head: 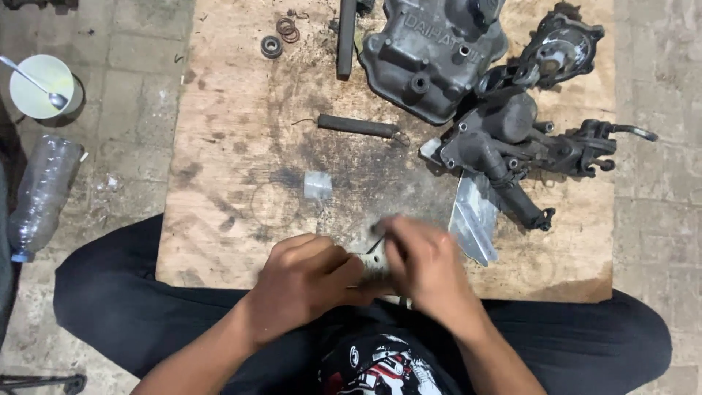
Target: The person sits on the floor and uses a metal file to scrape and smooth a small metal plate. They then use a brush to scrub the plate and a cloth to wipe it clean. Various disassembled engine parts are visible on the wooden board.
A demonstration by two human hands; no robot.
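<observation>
Fingers (pixel 398 238) blur over a small pale part (pixel 374 262), mostly hidden.

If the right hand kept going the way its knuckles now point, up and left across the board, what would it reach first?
Probably the small translucent plastic piece lying ahead of the right hand on the plywood board. The hand is motion-blurred, so its heading is only roughly readable.

On the plywood board (pixel 219 219) there are one valve cover (pixel 431 55), one bearing (pixel 271 46), two thin rings (pixel 287 29); on the floor left, one plastic bottle (pixel 40 194), one bowl (pixel 40 84) with one spoon (pixel 36 80).
</observation>
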